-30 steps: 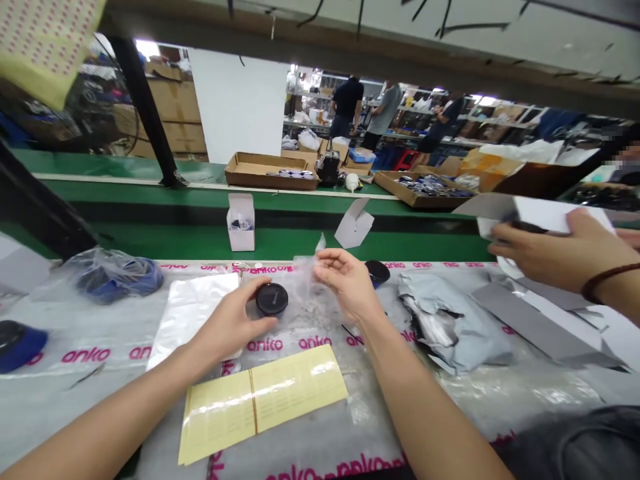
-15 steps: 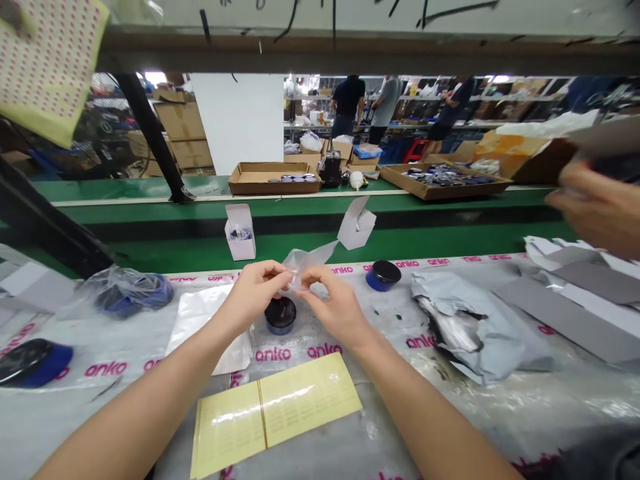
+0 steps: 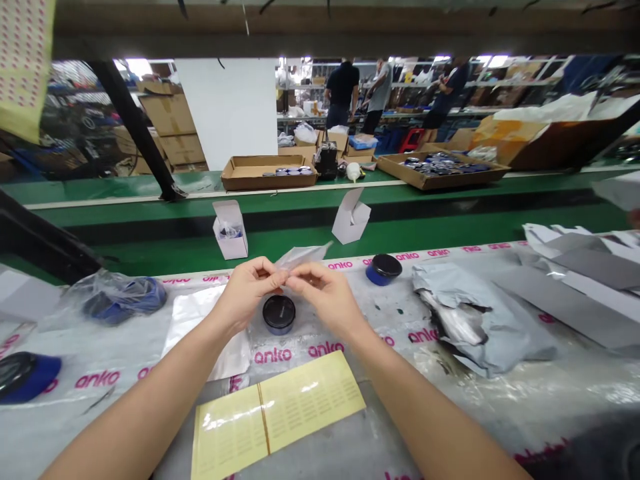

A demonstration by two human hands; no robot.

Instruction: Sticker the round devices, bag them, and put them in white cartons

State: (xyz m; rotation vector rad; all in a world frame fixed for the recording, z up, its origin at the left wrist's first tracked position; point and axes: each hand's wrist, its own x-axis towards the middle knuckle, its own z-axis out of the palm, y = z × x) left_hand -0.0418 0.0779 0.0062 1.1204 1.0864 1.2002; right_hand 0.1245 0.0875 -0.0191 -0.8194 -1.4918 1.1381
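Between my two hands is a clear plastic bag (image 3: 303, 255), its loose end pointing away to the right. My left hand (image 3: 254, 285) pinches one side of its edge, and my right hand (image 3: 324, 291) pinches the other, fingertips almost meeting. Just below the fingers a round blue container with a black lid (image 3: 279, 313) stands on the table. A stack of flat clear bags (image 3: 200, 317) lies left of it, partly behind my left forearm. Nearer to me is a yellow label sheet (image 3: 280, 415). Another blue container (image 3: 383, 269) stands to the right.
Two open white boxes (image 3: 231, 230) (image 3: 352, 217) stand on the green conveyor (image 3: 285, 223). A torn grey bag (image 3: 480, 320) and flat cartons (image 3: 565, 293) lie right. Bagged blue items (image 3: 123, 299) and a blue container (image 3: 27, 377) sit left. Cardboard trays (image 3: 270, 173) stand behind.
My hands have drawn closer together on the plastic bag, with the right fingers now against the left. Another person's hand at the right has moved mostly out of view. The view has shifted slightly.
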